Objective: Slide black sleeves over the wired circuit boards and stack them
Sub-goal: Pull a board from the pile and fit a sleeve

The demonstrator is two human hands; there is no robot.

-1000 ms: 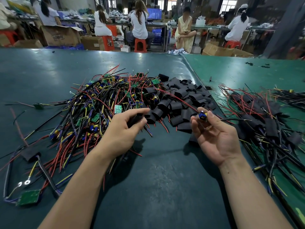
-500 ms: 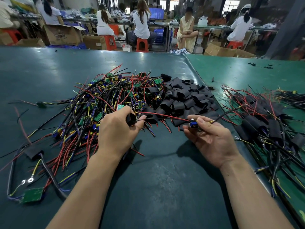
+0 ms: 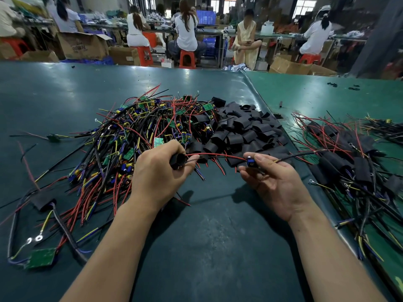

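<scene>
Holding a black sleeve [image 3: 177, 160], the left hand [image 3: 160, 174] has fingers and thumb curled round it, grip closed on the sleeve just in front of the tangled pile of wired boards [image 3: 139, 136]. Red wire [image 3: 214, 154] and a black one run from the sleeve's open end across to the right hand [image 3: 273, 178], palm up, thumb and fingers pinching a small circuit board [image 3: 251, 163] with a blue part on it; grip closed on the board. More leads trail from that hand off to the right, over the stack of sleeved boards [image 3: 349, 162] lying on the lighter green mat. Heap of loose sleeves [image 3: 246, 129] sits beyond both hands, touching the wire pile's right edge. Both hands held just above the dark green bench [image 3: 207, 236], well apart from each other, joined only by the wires. A bare green board [image 3: 42, 257] with ring-terminal leads lies near left, apart from the pile. People on red stools [image 3: 187, 58] in the background.
</scene>
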